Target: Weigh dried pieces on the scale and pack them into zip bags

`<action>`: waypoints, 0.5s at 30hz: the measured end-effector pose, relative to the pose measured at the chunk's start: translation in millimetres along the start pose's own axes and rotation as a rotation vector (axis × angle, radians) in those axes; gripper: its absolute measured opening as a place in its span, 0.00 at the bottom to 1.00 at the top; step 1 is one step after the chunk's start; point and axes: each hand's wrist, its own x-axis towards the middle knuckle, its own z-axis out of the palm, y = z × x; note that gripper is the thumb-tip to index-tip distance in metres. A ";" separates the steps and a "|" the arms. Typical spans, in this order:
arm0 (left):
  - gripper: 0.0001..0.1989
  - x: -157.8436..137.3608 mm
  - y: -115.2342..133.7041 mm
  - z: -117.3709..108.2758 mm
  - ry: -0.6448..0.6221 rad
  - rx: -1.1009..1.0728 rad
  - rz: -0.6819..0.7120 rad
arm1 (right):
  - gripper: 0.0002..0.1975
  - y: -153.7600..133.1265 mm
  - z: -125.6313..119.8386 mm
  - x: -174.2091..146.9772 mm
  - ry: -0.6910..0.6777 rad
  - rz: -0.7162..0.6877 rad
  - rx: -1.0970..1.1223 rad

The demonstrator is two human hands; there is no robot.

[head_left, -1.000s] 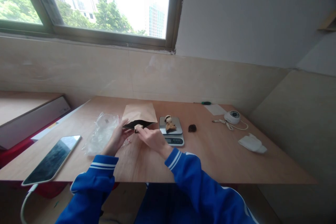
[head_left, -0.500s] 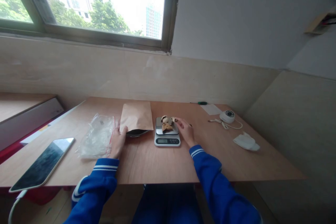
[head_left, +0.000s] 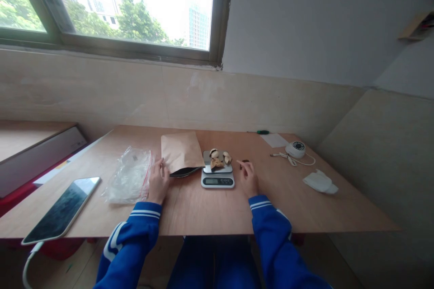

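Observation:
A brown paper bag (head_left: 181,151) lies on the table with its dark-lined mouth facing me, its right corner against the kitchen scale (head_left: 217,182). My left hand (head_left: 159,183) rests by the bag's left edge, fingers apart and touching or nearly touching it. On the scale's metal plate sit several dried tan pieces: a rounded one (head_left: 214,153), a brown flaky one (head_left: 216,163) and a pale one (head_left: 227,158). Just right of the scale, my right hand (head_left: 249,179) is off the pieces, fingers loosely apart. A small dark item (head_left: 244,161) shows behind its fingers, partly hidden.
Left of the bag lie clear plastic bags (head_left: 129,178) and a phone (head_left: 64,210) on a cable. To the right are a white dome camera (head_left: 295,149) with its cable and a crumpled white packet (head_left: 320,182). A green screwdriver (head_left: 262,132) and white paper (head_left: 274,140) lie behind.
My right hand has let go of the pale piece on the scale and drawn back right. The paper bag has shifted slightly right, against the scale; my left hand has loosened from its edge.

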 end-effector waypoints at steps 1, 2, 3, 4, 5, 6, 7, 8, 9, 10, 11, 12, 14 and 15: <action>0.19 -0.5 0.9 -0.9 -0.009 -0.006 0.006 | 0.19 1.0 -0.8 -1.2 0.038 0.027 0.008; 0.18 -0.8 2.1 -1.9 -0.016 -0.011 0.009 | 0.18 2.2 -1.1 -1.7 0.067 0.048 0.015; 0.18 -1.0 3.6 -2.9 -0.019 -0.011 0.013 | 0.18 3.6 -0.8 -1.5 0.083 0.062 0.021; 0.17 -1.2 5.5 -4.1 -0.020 -0.006 0.022 | 0.18 4.9 -0.1 -0.9 0.085 0.066 0.024; 0.16 -1.3 7.7 -5.3 -0.021 0.002 0.041 | 0.18 6.1 0.9 -0.1 0.074 0.059 0.023; 0.15 -1.4 10.0 -6.7 -0.026 0.012 0.067 | 0.18 7.2 2.2 0.7 0.054 0.045 0.019; 0.15 -1.7 12.3 -8.2 -0.035 0.023 0.099 | 0.18 8.1 3.5 1.3 0.030 0.030 0.013; 0.14 -1.9 14.2 -9.8 -0.046 0.035 0.132 | 0.18 8.9 4.7 1.6 0.010 0.017 0.006; 0.14 -2.2 15.6 -11.3 -0.050 0.051 0.160 | 0.18 9.5 5.6 1.7 0.001 0.010 0.002; 0.15 -2.5 16.3 -12.9 -0.040 0.070 0.179 | 0.18 10.1 6.3 1.7 0.005 0.011 0.002; 0.16 -2.8 16.3 -14.3 -0.015 0.095 0.185 | 0.18 10.8 6.7 1.6 0.020 0.019 0.006; 0.16 -2.9 15.5 -15.6 0.021 0.124 0.176 | 0.17 11.5 6.8 1.5 0.043 0.031 0.012; 0.17 -3.1 12.4 -17.7 0.102 0.193 0.125 | 0.16 13.5 6.5 1.4 0.094 0.060 0.027; 0.16 -3.2 10.6 -18.3 0.133 0.232 0.083 | 0.15 14.9 6.3 1.4 0.118 0.075 0.033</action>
